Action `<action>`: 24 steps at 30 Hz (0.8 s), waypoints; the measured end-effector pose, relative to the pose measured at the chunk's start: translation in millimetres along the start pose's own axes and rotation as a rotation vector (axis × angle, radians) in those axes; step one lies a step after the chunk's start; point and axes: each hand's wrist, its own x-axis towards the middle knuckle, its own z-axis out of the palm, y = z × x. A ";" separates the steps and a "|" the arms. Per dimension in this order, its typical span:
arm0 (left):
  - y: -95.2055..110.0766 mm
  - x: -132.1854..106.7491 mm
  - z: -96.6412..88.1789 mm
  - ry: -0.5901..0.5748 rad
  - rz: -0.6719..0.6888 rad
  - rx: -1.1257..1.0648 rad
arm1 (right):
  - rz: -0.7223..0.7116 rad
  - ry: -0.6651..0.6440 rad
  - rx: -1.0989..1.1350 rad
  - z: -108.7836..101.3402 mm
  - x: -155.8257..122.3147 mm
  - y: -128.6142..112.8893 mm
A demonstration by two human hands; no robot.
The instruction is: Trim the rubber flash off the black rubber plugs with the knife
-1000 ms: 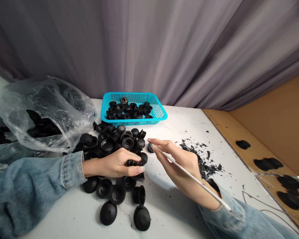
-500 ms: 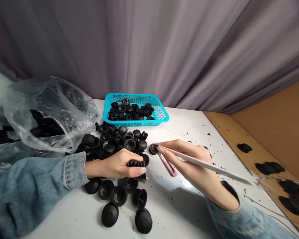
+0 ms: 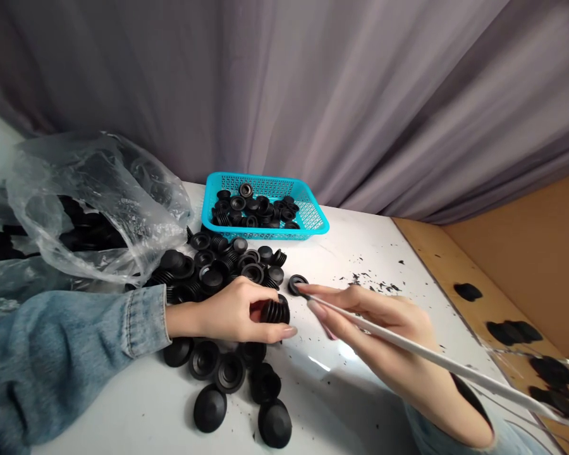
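My left hand [image 3: 239,313] pinches a black ribbed rubber cap [image 3: 275,311] at the near edge of a pile of black rubber caps [image 3: 218,272] on the white table [image 3: 351,253]. My right hand [image 3: 379,335] holds a long thin white rod [image 3: 436,360], its tip close to a single cap [image 3: 297,284] lying flat on the table. Beneath the right hand's fingers a pink tool barely shows. Both arms wear denim sleeves.
A turquoise basket [image 3: 313,218] with several caps sits at the back. A clear plastic bag [image 3: 85,202] of caps lies left. Black shavings [image 3: 370,281] speckle the table. Right of the table, a brown surface carries dark pieces [image 3: 507,328]. A grey curtain hangs behind.
My left hand has turned the ribbed cap and lifted it slightly. My right hand swung the rod from pointing back at me to lying low toward the right, covering the pink tool.
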 end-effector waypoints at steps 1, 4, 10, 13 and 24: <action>0.4 0.0 -0.2 -0.001 0.003 -0.001 | 0.007 -0.022 0.011 0.3 -0.8 -0.9; 1.8 0.2 -1.1 -0.004 0.017 -0.020 | 0.036 -0.042 0.057 1.3 -2.3 -1.2; 1.1 0.3 -1.7 -0.032 0.019 -0.054 | -0.013 -0.106 0.117 1.9 -1.6 -2.5; -0.6 0.1 -1.6 -0.051 0.031 -0.070 | -0.110 -0.184 0.084 2.4 -1.5 -5.7; -2.2 -0.3 -1.6 -0.002 0.029 -0.116 | 0.058 -0.178 0.099 0.5 1.4 -1.3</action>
